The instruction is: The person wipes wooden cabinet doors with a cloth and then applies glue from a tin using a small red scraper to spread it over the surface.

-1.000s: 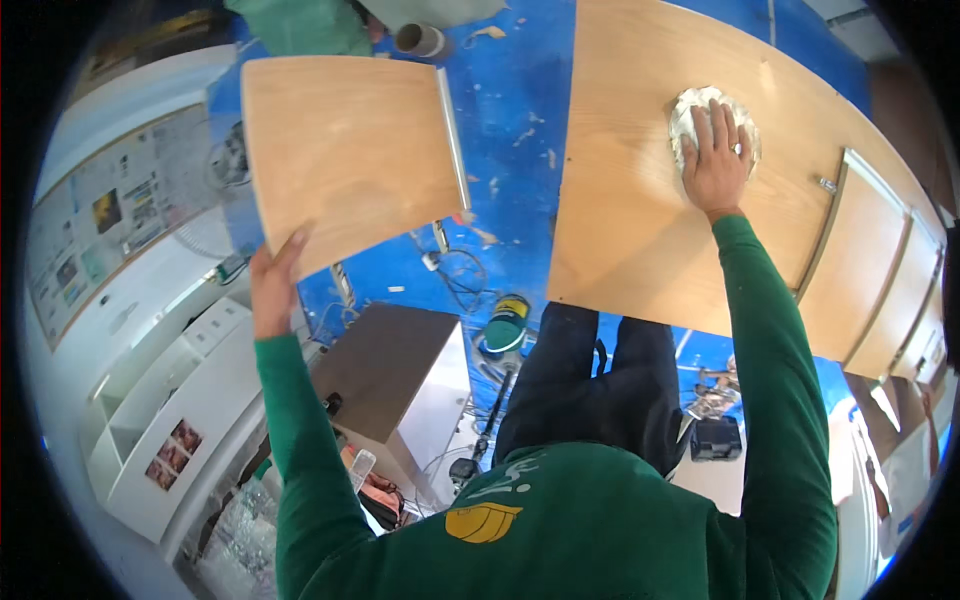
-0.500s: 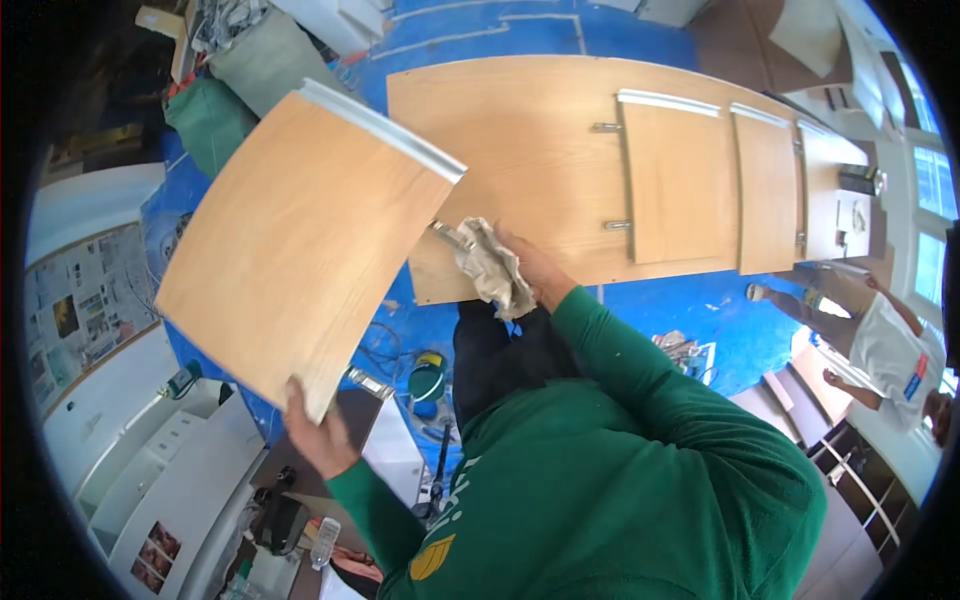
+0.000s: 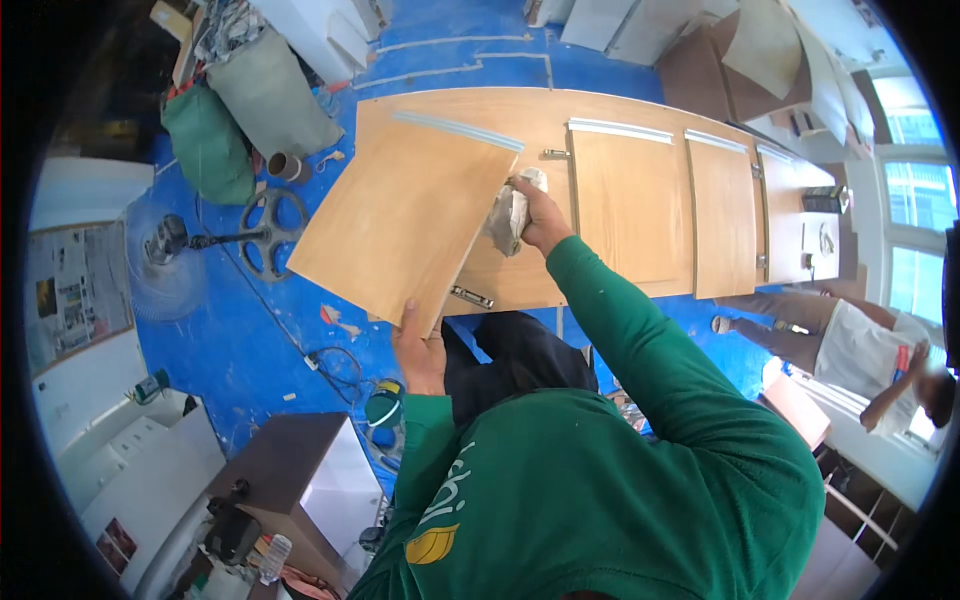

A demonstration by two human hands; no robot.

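Observation:
A light wood cabinet door (image 3: 400, 215) with a pale metal strip along its far edge is tilted over the left end of a long wood panel. My left hand (image 3: 420, 352) grips its near corner, thumb on top. My right hand (image 3: 546, 215) is closed around a crumpled off-white cloth (image 3: 508, 222) at the door's right edge. A metal hinge (image 3: 472, 297) sticks out from that edge near my left hand. Whether the cloth covers another hinge cannot be seen.
The long wood panel (image 3: 535, 270) bears more doors (image 3: 625, 210) to the right and a dark can (image 3: 825, 199). A pedestal fan (image 3: 170, 240) lies to the left, its cable on the blue floor covering. Another person (image 3: 865, 350) stands at the far right.
The door has moved right and away from me, over the long panel. Both hands moved with it, the right still holding the cloth. My view has shifted, bringing the fan into sight.

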